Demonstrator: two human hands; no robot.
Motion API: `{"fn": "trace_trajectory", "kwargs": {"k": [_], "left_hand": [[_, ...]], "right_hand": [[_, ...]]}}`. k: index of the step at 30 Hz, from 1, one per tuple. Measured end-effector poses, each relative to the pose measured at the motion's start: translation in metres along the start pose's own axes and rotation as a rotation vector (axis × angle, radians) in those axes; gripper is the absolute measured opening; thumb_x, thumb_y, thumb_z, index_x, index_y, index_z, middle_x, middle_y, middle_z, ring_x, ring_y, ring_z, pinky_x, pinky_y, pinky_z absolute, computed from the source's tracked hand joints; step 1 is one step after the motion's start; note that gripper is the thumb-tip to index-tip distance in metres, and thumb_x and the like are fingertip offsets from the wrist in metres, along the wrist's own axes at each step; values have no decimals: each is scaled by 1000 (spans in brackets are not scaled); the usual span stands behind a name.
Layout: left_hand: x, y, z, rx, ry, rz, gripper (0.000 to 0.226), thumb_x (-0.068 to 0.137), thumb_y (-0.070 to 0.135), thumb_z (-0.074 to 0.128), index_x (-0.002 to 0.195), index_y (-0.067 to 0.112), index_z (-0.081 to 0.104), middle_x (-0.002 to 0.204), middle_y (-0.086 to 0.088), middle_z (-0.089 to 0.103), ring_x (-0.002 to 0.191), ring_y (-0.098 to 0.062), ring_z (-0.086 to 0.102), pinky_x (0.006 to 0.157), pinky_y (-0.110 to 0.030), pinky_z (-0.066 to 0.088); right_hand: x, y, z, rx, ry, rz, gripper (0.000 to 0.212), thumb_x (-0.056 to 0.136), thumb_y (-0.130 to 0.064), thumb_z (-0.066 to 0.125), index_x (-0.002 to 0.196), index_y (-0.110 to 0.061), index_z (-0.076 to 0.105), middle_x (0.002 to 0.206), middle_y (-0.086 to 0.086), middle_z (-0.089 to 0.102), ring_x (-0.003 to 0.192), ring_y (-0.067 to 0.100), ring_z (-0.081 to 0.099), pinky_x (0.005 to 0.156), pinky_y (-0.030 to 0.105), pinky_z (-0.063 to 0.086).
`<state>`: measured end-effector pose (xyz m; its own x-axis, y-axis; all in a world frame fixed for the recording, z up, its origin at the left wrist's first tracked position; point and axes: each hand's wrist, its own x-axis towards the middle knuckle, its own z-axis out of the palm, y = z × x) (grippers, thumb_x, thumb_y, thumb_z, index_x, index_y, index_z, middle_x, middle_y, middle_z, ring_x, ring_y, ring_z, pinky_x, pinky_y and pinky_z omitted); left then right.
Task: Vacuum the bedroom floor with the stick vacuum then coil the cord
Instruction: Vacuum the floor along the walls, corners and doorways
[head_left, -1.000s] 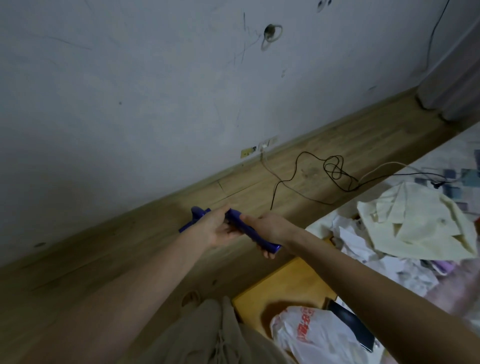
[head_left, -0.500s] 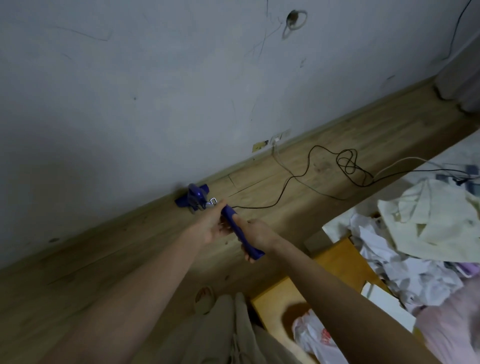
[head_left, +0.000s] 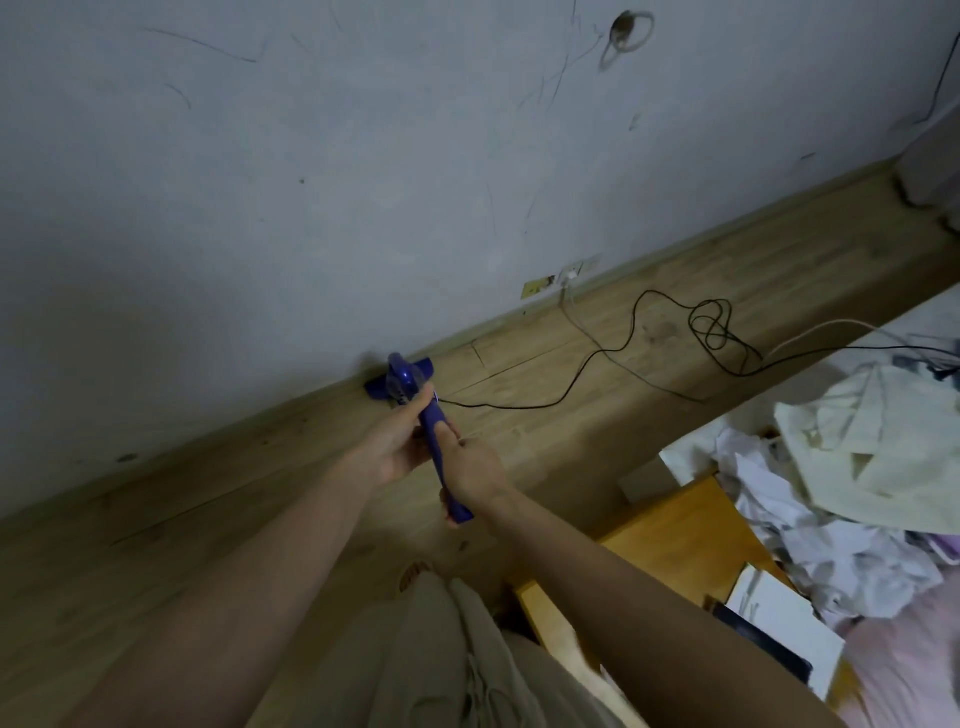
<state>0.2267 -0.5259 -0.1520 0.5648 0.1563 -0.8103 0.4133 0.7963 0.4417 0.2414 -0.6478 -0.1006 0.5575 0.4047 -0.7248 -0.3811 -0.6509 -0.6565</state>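
You are showing two bare forearms, no sleeves reaching into view, no watch or bands on the wrists. Your left hand (head_left: 395, 441) and right hand (head_left: 470, 467) are wearing no gloves or rings that can be made out. At 6 o'clock you are wearing loose beige trousers (head_left: 457, 654) of soft, creased cloth, with a drawstring (head_left: 480, 691) of the same colour hanging down the front. Your footwear is too blurred to tell.
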Motion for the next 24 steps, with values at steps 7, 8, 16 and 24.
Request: {"fn": "trace_trajectory", "kwargs": {"k": [7,8,16,24], "left_hand": [[-22,-28,18,111,90,-17,44,94,32,58,123,1,49,89,-17,61,75,-25,63,55,-35,55],[-25,-31,17,118,90,-18,45,94,33,58,124,0,50,90,-17,62,76,-25,63,56,-34,54],[-51,-64,33,-47,123,-60,39,87,25,68,115,1,56,112,-20,63,94,-31,65,61,-40,55],[-57,-81,63,-49,121,-50,26,90,24,64,100,2,55,94,-16,62,82,-26,63,66,-37,52]], "right_hand": [[-27,24,-27,-71,-62,-6,45,103,-47,34,94,-6,51,63,7,56,36,9,52,38,20,45],[-32,26,-28,-70,-70,-8,44,102,-47,34,92,-7,50,63,7,56,38,10,52,39,21,46],[-82,23,-66,-200,-146,42,50,103,-47,33,117,-2,50,71,8,54,52,14,52,44,21,46],[-87,32,-93,-248,-112,30,50,102,-50,34,110,-4,51,65,7,57,42,11,53,39,19,44]]}}
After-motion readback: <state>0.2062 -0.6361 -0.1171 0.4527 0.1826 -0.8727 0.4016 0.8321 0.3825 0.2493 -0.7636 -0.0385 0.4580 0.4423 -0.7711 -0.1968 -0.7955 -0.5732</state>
